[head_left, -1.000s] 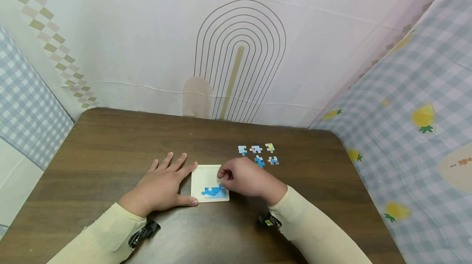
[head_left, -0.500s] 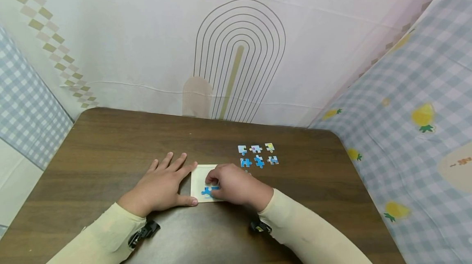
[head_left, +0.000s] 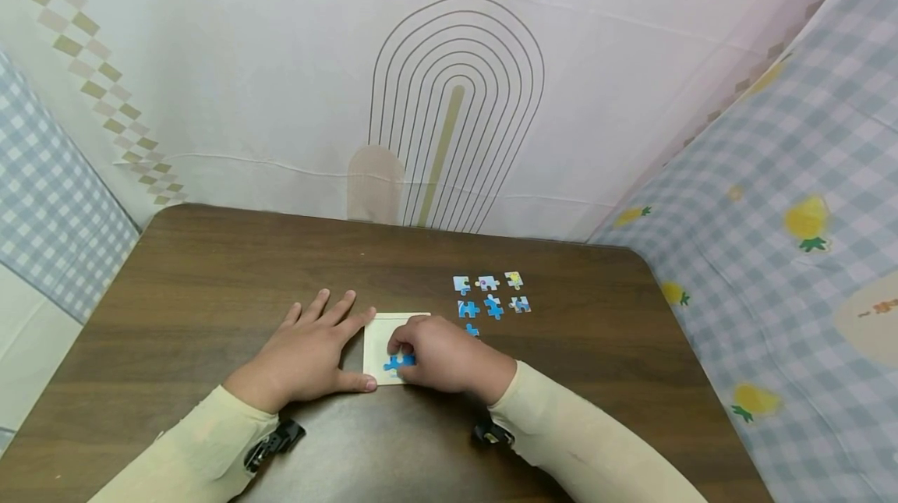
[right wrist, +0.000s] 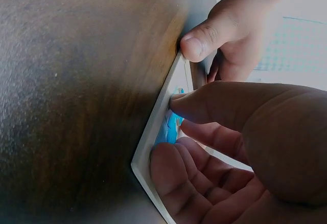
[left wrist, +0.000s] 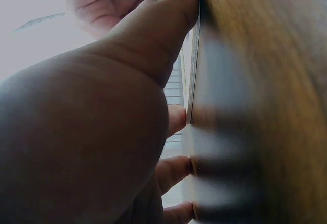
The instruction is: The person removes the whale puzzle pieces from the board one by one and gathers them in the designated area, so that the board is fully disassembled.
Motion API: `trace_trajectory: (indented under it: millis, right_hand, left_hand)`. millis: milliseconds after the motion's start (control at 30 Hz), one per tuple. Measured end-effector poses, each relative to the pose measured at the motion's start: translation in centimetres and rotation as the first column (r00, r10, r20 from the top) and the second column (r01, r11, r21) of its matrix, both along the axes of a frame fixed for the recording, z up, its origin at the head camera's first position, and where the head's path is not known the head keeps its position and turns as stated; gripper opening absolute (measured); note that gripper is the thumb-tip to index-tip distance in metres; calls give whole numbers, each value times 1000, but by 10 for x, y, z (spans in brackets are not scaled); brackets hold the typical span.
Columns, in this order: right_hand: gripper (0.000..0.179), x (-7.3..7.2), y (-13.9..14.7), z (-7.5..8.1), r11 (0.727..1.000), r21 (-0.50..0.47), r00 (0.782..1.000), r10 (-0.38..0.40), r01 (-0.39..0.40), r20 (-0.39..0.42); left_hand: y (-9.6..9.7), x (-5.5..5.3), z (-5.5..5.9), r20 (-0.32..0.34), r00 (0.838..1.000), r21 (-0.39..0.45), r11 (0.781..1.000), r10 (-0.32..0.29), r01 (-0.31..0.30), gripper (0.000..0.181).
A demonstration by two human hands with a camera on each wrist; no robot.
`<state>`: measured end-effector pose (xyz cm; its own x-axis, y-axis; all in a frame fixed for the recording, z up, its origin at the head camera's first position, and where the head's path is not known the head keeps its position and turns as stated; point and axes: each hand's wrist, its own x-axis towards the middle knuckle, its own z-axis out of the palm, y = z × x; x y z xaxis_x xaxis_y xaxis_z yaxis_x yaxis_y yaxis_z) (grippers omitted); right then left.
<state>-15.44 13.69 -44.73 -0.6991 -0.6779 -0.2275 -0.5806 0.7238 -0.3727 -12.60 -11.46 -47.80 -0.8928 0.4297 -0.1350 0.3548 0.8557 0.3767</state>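
A small cream puzzle board [head_left: 379, 335] lies on the table between both hands. My left hand [head_left: 305, 355] rests flat with spread fingers, its thumb and index finger at the board's left corners. Over the board's right part, my right hand [head_left: 449, 359] has its fingers curled and pinches a blue jigsaw piece [right wrist: 172, 127] between thumb and fingers, low in the tray. Part of a joined blue piece [head_left: 397, 363] shows left of its fingertips. The right hand hides the rest of the board. In the left wrist view, the left thumb [left wrist: 153, 35] presses along the board's edge.
Several loose jigsaw pieces [head_left: 493, 307] lie face up in rough rows on the brown wooden table [head_left: 596, 378], behind and right of the board. A patterned cloth [head_left: 281, 97] hangs at the table's far edge, and a checked cloth [head_left: 737, 253] at its right.
My right hand has moved left and slightly down, further over the board, covering more of the blue pieces. Loose pieces formerly behind it now show. The left hand has stayed put.
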Motion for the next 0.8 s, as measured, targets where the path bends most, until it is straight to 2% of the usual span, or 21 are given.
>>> trace_trajectory:
  millis: [433,800]
  right_hand:
    - [12,2,-1,-2,1000,-15,1000,-3,3,15]
    - [13,2,-4,-1,1000,14,1000,-14,14,15]
  left_hand:
    - [0,0,0,-4,1000,-5,1000,-2,2,110]
    - [0,0,1,2,1000,1,1000,-1,1,110]
